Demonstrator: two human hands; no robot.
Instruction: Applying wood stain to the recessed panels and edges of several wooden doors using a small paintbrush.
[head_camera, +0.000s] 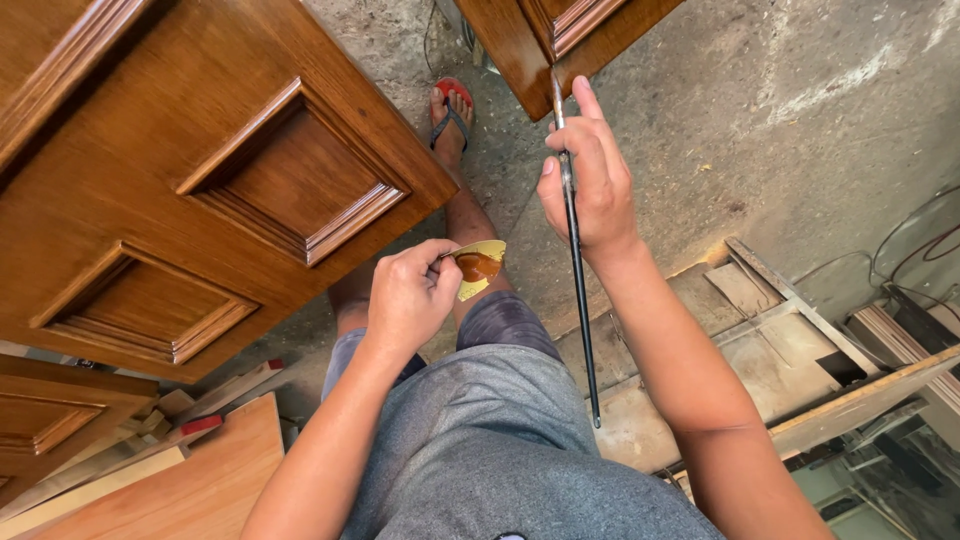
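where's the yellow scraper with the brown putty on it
In the head view the yellow scraper sits near the centre of the frame, pinched in the left hand, just below the panelled wooden door and left of the right hand.

A rough grey concrete floor (800, 110) fills the scene, lit by bright daylight. Loose boards and offcuts (800, 340) lie at the right (some dusty, some bare wood), 1 pale plywood sheet (190, 490) at lower left, cables (925, 250) along the right edge.
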